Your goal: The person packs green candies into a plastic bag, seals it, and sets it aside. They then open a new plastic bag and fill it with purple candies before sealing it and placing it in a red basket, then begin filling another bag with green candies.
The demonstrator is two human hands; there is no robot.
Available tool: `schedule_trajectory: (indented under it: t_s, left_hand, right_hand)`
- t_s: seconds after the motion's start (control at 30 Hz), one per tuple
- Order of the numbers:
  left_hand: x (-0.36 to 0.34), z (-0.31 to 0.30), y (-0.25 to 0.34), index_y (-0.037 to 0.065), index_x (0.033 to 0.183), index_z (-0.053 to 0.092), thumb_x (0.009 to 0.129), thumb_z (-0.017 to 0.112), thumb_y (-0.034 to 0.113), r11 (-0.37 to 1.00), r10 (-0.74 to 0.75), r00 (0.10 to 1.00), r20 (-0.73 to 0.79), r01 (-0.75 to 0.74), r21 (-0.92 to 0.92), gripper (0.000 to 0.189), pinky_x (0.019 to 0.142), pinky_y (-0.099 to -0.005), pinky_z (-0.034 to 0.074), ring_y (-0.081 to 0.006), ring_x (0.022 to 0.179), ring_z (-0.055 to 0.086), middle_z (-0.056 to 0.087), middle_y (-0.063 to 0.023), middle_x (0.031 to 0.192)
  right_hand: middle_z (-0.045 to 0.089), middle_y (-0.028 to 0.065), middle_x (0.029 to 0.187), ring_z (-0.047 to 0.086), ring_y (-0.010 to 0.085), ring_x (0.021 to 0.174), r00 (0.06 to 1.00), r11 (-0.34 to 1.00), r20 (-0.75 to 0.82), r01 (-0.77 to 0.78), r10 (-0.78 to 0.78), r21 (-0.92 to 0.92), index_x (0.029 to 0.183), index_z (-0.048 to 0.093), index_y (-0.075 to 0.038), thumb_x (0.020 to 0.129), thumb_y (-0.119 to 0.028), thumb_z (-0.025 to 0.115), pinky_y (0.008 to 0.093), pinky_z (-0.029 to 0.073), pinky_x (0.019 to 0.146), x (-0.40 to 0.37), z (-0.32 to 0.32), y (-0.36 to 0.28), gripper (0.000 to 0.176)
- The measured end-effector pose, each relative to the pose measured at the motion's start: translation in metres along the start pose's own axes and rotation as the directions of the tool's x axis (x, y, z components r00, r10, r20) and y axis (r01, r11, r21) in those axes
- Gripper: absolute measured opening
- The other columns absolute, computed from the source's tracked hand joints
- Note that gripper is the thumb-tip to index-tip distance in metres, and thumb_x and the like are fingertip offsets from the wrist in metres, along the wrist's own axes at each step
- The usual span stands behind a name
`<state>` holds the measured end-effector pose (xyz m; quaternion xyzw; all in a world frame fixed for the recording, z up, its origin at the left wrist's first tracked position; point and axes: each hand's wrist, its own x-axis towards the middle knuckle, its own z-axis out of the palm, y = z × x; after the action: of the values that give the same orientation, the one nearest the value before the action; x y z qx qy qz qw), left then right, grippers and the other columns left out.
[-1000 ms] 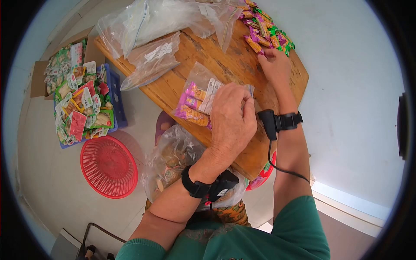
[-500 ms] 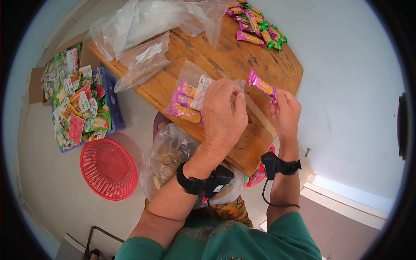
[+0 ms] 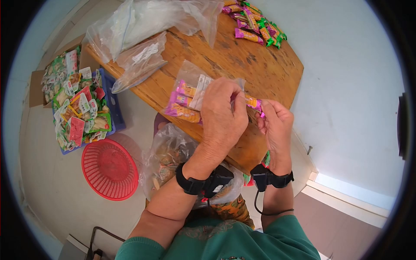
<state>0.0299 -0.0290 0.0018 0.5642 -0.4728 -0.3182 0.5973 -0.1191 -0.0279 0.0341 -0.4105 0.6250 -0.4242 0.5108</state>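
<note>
A clear plastic bag (image 3: 184, 73) holding several purple-and-orange snack packets (image 3: 184, 112) lies near the front edge of the wooden table. My left hand (image 3: 223, 115) is closed on the bag's right side, its fingertips at the opening. Between the thumb and fingers of my right hand (image 3: 274, 123) is the right end of a single purple-and-orange packet (image 3: 252, 102). That packet's left end is at the bag's mouth, partly hidden behind my left hand.
Loose purple and green snack packets (image 3: 255, 26) are piled on the wooden table (image 3: 234, 56)'s far end. Empty clear bags (image 3: 147, 26) lie at its back left. A red basket (image 3: 110, 169), a blue crate (image 3: 113, 102) of food packs and a plastic bag (image 3: 167, 151) stand below.
My right hand has moved left and slightly down, bringing its packet from beside the bag to the bag's mouth. My left hand has stayed on the bag.
</note>
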Motion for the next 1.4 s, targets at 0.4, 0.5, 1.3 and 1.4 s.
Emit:
schedule_trajectory:
  t_s: [0.4,0.5,1.3,1.4]
  left_hand:
    - [0.001,0.005,-0.006,0.000,0.089,0.061,0.082,0.065,-0.003,0.981,0.183,0.983,-0.018,-0.181,0.074,0.009,0.102,-0.0482,0.047,-0.0410,0.101,0.064,0.067,-0.0176,0.098]
    - [0.001,0.004,-0.003,0.000,0.090,0.061,0.081,0.065,-0.003,0.974,0.207,0.978,-0.033,-0.203,0.097,0.011,0.105,-0.0494,0.046,-0.0426,0.104,0.063,0.068,-0.0173,0.100]
    - [0.000,0.003,-0.001,0.001,0.096,0.062,0.082,0.067,-0.001,0.966,0.225,0.974,-0.023,-0.220,0.139,0.015,0.104,-0.0500,0.044,-0.0441,0.116,0.059,0.067,-0.0195,0.113]
    - [0.005,-0.002,0.004,0.000,0.098,0.064,0.081,0.065,-0.003,0.976,0.200,0.977,-0.074,-0.192,0.100,0.017,0.098,-0.0490,0.046,-0.0417,0.110,0.060,0.066,-0.0189,0.109]
  right_hand:
    - [0.063,-0.0019,0.070,0.051,0.0043,0.054,0.996,0.999,0.077,0.039,-0.039,0.001,0.101,0.072,0.000,0.102,-0.017,0.060,0.0205,0.037,0.047,0.018,0.027,0.017,0.020]
    - [0.063,-0.0015,0.073,0.051,0.0041,0.055,0.992,0.999,0.121,0.042,-0.044,0.020,0.103,0.071,0.000,0.103,-0.017,0.058,0.0203,0.037,0.047,0.022,0.029,0.015,0.021]
    - [0.066,0.0022,0.081,0.048,0.0047,0.052,0.999,0.958,-0.012,0.042,-0.040,0.285,0.104,0.069,0.001,0.102,-0.013,0.058,0.0203,0.035,0.046,0.030,0.034,0.024,0.017]
    - [0.066,0.0045,0.080,0.047,0.0059,0.051,0.998,0.965,-0.014,0.056,-0.055,0.255,0.104,0.068,0.001,0.102,-0.015,0.058,0.0202,0.033,0.044,0.028,0.033,0.029,0.018]
